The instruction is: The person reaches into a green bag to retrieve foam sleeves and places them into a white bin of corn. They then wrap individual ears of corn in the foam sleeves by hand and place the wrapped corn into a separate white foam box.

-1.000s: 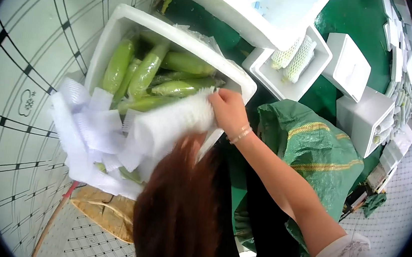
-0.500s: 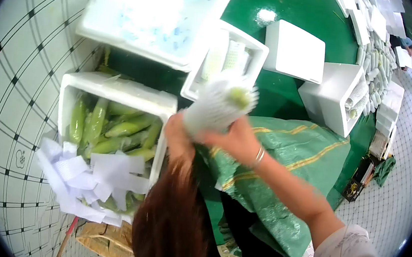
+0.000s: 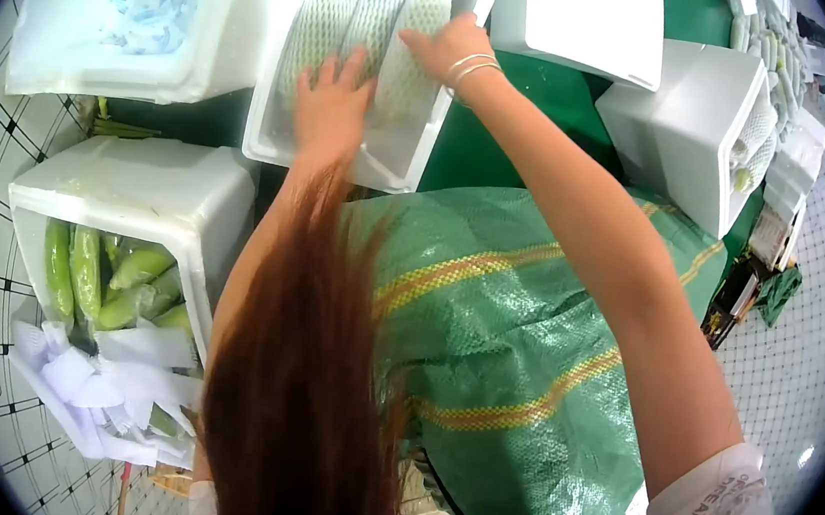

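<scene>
Three net-sleeved pieces lie side by side in a white foam box (image 3: 270,132). My left hand (image 3: 332,113) rests with spread fingers on the lower part of the left and middle sleeved pieces (image 3: 372,24). At the box's right side, my right hand (image 3: 447,48) touches the right sleeved piece (image 3: 412,66), its thumb stretched out over it and its other fingers bent near the rim. Two bracelets circle the right wrist. Long hair hangs over the left forearm.
Left, a foam box (image 3: 129,182) holds green vegetables (image 3: 85,268) and white foam strips (image 3: 117,387). A larger foam box (image 3: 226,27) stands upper left. A green woven sack (image 3: 505,338) spreads in front. Another foam box (image 3: 689,116) lies tipped at right, beside a white box (image 3: 583,19).
The net-sleeved piece that both hands held up is now down in the foam box. Both hands have moved forward into that box, and the view has shifted.
</scene>
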